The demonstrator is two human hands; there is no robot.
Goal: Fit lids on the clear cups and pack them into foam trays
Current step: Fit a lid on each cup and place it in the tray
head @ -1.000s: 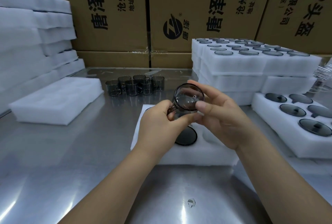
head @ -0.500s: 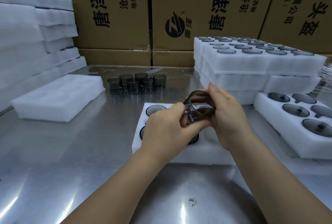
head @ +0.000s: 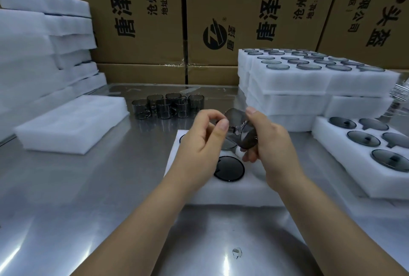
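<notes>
Both hands work over a foam tray [head: 221, 191]: the right hand [head: 272, 143] grips a tilted smoky cup [head: 241, 129], and the left hand [head: 199, 147] pinches its edge. Loose cups [head: 168, 105] stand at 11 o'clock.

Table [head: 77, 209]: stainless steel, smooth, glossy w/ streaky reflections. Foam tray [head: 232, 189]: white foam, matt, soft-looking, slightly fuzzy. Held cup [head: 243, 134]: smoky transparent, glossy; glass or plastic, can't tell. Lid [head: 229, 168] in tray: dark, shiny. Cartons [head: 141, 59]: brown cardboard, matt, black print.

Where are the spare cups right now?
Head view: spare cups stand far back on the table, left of centre, between the loose foam tray and the packed stack.
</notes>
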